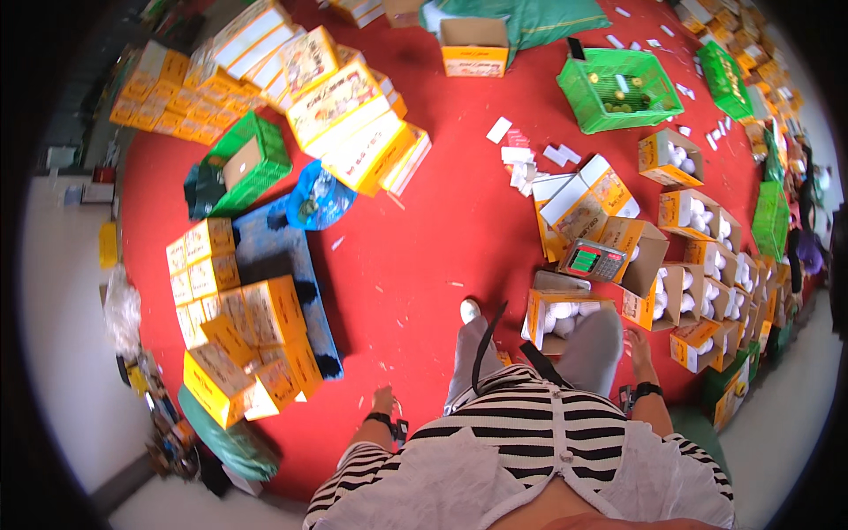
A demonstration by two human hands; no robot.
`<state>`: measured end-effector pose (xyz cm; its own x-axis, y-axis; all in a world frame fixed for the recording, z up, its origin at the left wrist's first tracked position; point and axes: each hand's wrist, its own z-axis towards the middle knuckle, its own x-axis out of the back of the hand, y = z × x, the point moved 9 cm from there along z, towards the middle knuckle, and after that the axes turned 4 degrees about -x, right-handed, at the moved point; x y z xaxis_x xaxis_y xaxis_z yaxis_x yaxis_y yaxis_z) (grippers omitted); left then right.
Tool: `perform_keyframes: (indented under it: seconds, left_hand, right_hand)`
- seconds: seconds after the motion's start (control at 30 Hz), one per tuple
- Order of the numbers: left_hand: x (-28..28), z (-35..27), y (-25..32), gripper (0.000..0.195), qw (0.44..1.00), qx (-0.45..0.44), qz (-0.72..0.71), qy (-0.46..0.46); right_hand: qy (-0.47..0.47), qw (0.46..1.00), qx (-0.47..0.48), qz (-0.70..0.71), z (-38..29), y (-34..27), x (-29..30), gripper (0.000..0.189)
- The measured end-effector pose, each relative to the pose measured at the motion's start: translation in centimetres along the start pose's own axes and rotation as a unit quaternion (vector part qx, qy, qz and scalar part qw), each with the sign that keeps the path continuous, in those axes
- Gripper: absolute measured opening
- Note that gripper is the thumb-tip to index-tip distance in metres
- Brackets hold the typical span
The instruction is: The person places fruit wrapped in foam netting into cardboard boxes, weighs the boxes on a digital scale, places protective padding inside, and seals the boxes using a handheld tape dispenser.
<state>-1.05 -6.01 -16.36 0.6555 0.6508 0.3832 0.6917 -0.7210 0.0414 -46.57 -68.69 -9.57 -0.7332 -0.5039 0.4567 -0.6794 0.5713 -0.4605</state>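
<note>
My left hand [384, 401] hangs at my left side above the red floor, with a black strap at the wrist; nothing shows in it, though its fingers are small and unclear. On the other side, my right hand [637, 351] is beside my right knee, its fingers apart and holding nothing. A cardboard box of foam-netted round items [563, 324] lies in front of my right leg. Just beyond that box, a digital scale's display and keypad unit [591, 260] stands near open cartons. More open cartons with white-netted items [695, 215] are lined up on the right.
Closed cartons [271, 308] are stacked on a blue pallet [324, 318] at the left. Beyond it are a blue bag [321, 197] and a green crate [265, 156]. A green crate with several round fruits [623, 119] stands farther off. Flattened cartons [583, 199] lie ahead.
</note>
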Motion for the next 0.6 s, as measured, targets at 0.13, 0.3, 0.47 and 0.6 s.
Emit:
perform_keyframes:
  seconds: [0.13, 0.3, 0.47, 0.6]
  left_hand:
    - [-1.7, 0.4, 5.2, 0.039, 0.999, 0.035, -0.015, -0.012]
    - [-10.2, 0.7, 23.9, 0.038, 0.982, -0.122, -0.066, -0.124]
    - [-10.7, -2.6, 41.4, 0.036, 0.955, -0.259, -0.050, -0.135]
    - [-7.9, -1.3, 49.4, 0.036, 0.960, -0.247, -0.082, -0.106]
  right_hand:
    - [0.027, 0.994, -0.101, 0.019, -3.1, 1.0, 1.1, 0.023]
    - [-0.099, 0.967, -0.222, 0.082, -2.9, 9.4, 0.8, 0.015]
    - [-0.147, 0.961, -0.221, -0.077, 5.5, 0.7, -5.6, 0.022]
    - [-0.168, 0.888, 0.111, -0.413, 19.8, -17.3, -12.0, 0.028]
